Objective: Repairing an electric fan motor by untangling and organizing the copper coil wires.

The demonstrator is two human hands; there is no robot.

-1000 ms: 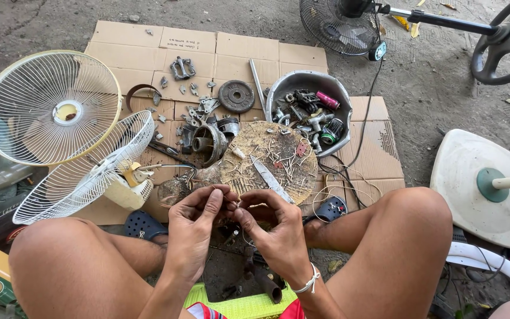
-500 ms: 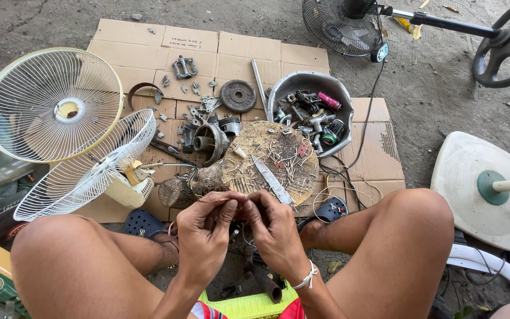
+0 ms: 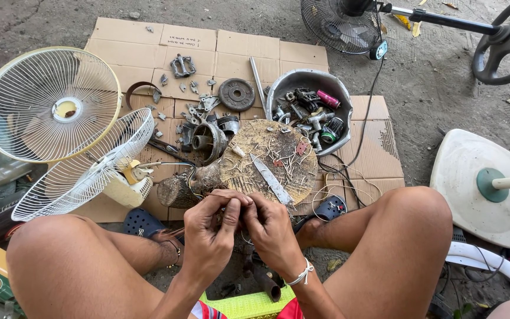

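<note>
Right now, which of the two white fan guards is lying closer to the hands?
The tilted white guard, leaning against the cream fan motor housing, is closer to the left hand. The other, rounder guard lies farther back.

White fan guards (image 3: 48, 103), parts bowl (image 3: 278, 88)

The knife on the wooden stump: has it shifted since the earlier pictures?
No. The knife lies on the stump as before, blade pointing the same way across its top, while both hands work just below it.
</note>
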